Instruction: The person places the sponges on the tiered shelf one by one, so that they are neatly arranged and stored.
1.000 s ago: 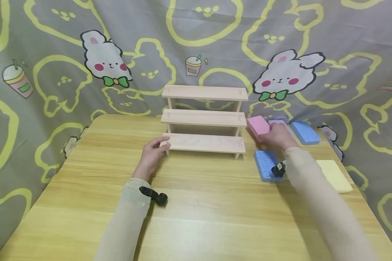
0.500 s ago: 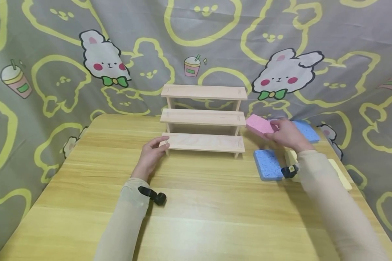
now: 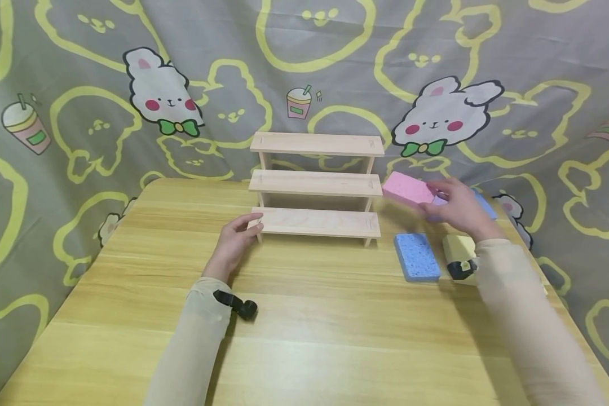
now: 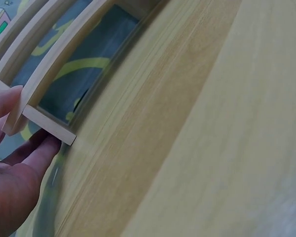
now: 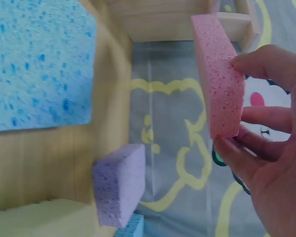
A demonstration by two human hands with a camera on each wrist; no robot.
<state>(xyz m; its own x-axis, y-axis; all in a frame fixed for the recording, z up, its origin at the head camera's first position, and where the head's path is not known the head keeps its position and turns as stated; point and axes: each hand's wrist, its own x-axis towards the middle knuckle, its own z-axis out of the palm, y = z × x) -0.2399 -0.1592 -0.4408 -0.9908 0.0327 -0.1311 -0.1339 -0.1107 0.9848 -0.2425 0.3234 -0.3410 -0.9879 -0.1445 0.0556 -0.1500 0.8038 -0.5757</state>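
Note:
A three-tier wooden display shelf [image 3: 317,183] stands on the table. My left hand [image 3: 230,243] holds the left end of its lowest tier; in the left wrist view the fingers [image 4: 39,153] reach round the board's end beside the leg. Right of the shelf, my right hand [image 3: 459,208] pinches a pink sponge [image 3: 408,189] by its right end, thumb and fingers on opposite edges. The pink sponge [image 5: 219,81] is raised off the table, close to the right end of the middle tier. A purple sponge [image 5: 119,185] lies below, partly hidden by the right hand in the head view.
A blue sponge [image 3: 417,257] lies in front, with a yellow sponge [image 3: 458,248] right of it, partly behind the wrist camera. Another blue sponge [image 3: 486,206] lies at the back right. A patterned grey curtain [image 3: 335,67] hangs behind the table [image 3: 304,316].
My right hand has taken the pink sponge, lifted it and turned it to lie more crosswise, while the hand shifted right and up. My left hand has stayed on the shelf.

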